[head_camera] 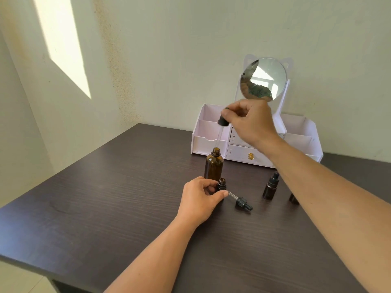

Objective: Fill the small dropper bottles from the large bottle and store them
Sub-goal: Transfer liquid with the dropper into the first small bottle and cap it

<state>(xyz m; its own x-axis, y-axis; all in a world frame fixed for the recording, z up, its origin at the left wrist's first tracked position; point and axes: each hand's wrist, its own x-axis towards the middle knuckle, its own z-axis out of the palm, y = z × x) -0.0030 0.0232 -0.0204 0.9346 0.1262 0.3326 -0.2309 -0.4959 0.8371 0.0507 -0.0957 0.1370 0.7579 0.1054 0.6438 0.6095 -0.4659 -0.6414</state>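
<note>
**Dropper lifted over big bottle, small bottle held below**

Big amber bottle [213,164] is standing uncapped near the tabletop's far edge, just in front of the white organizer [213,132]. Right hand [249,121] is hovering above it, fingers pinching the black bulb of a long dropper [221,129]; glass tube is hanging down w/ its tip just over the bottle's mouth. Can't tell if there's liquid in the tube.

Just in front of the big bottle, left hand [201,199] is gripping an open small bottle [221,185], thumb and fingers curled round its body, keeping it upright on the tabletop [105,208]. Its small dropper cap [242,201] is lying on its side beside that hand, tube end by the thumb.

Toward the right edge, a capped small bottle [270,187] is standing upright; another dark bottle [293,198] is showing partly behind the right forearm.

Organizer is sitting at the far edge vs. the wall, w/ a round mirror [263,79] on top and a drawer w/ a gold knob [251,156].
</note>
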